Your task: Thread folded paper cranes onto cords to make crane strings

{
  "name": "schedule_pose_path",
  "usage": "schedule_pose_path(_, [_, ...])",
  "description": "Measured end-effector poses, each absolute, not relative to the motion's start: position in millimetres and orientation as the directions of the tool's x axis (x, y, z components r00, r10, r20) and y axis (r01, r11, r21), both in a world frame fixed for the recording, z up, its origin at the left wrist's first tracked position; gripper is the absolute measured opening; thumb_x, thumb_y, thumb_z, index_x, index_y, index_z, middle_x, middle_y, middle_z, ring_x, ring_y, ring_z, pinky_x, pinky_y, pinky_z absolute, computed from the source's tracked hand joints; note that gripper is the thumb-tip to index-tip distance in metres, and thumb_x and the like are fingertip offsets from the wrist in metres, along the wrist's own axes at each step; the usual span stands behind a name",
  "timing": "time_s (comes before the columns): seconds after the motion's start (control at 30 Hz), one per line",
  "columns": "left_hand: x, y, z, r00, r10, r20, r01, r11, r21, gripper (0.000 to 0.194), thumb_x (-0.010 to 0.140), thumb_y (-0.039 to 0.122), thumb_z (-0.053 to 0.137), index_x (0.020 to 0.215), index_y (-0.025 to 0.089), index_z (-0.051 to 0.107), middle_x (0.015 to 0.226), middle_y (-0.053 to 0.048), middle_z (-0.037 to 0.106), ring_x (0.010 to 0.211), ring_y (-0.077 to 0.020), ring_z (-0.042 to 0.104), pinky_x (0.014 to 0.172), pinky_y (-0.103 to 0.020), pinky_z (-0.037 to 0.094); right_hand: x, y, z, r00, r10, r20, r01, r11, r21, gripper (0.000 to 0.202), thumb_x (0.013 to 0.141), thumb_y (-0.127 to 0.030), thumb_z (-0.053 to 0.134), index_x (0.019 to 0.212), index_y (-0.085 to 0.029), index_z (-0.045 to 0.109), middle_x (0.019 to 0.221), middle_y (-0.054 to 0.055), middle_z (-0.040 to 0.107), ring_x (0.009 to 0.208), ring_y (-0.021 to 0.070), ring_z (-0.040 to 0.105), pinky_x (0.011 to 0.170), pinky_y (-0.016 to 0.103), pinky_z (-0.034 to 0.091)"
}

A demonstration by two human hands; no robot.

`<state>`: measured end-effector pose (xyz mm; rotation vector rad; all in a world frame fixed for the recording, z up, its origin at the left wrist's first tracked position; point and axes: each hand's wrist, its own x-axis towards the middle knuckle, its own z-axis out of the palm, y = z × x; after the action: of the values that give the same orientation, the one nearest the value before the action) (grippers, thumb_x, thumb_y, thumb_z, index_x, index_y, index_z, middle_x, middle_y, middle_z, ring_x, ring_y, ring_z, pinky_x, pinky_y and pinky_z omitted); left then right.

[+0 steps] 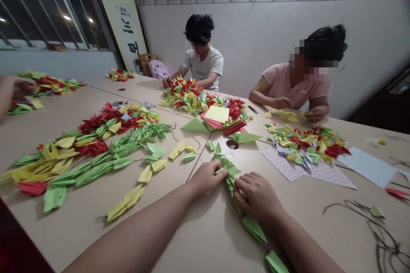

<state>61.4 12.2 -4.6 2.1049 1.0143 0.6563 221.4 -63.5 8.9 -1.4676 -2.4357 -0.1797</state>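
Close two-handed work here over the table: the left hand pinches the green paper strand in its fingers, the right hand curls against it, grip unclear, and adjusting it calls for light pressure.

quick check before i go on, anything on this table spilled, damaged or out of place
I see nothing spilled or damaged. The messiest spot is the tangle of dark cords at the near right, with a small green paper piece lying apart from the piles.
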Motion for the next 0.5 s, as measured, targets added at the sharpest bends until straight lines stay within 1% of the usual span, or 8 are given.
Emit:
schedule_pose_path(0.17, [61.5, 12.8, -4.1, 0.564, 0.816, 0.125, 0.462, -0.437, 0.772, 0.025, 0.077, 0.037, 0.045, 0.061, 0.017, 0.042, 0.055, 0.005, 0.039, 0.054, -0.0107, 0.038, 0.05, -0.022, 0.026, 221.3, -62.3, 6.1, -0.412, 0.844, 0.344, 0.89, 0.453, -0.045, 0.021, 0.078, -0.018, 0.041, 0.059, -0.017, 0.048, 0.056, 0.001, 0.052, 0.055, 0.0109, 0.042, 0.059, 0.026, 0.025])
schedule_pose_path(0.37, [61.8, 11.3, -3.4, 0.568, 0.811, 0.138, 0.433, -0.437, 0.788, 0.025, 0.08, 0.038, 0.042, 0.065, 0.018, 0.043, 0.057, 0.004, 0.042, 0.054, -0.011, 0.039, 0.05, -0.022, 0.027, 221.8, -63.6, 5.9, -0.512, 0.774, 0.373, 0.8, 0.588, -0.122, 0.022, 0.077, -0.016, 0.041, 0.055, -0.017, 0.045, 0.053, 0.0, 0.048, 0.053, 0.0105, 0.039, 0.058, 0.025, 0.026])
schedule_pose_path(0.5, [62.4, 8.6, -0.5, 0.561, 0.81, 0.17, 0.447, -0.469, 0.762, 0.025, 0.081, 0.037, 0.041, 0.067, 0.017, 0.046, 0.057, 0.004, 0.043, 0.056, -0.0114, 0.041, 0.051, -0.022, 0.028, 222.8, -64.4, 6.8, -0.487, 0.772, 0.409, 0.783, 0.593, -0.188, 0.023, 0.077, -0.017, 0.039, 0.055, -0.018, 0.044, 0.054, 0.001, 0.047, 0.054, 0.0114, 0.038, 0.057, 0.025, 0.027])
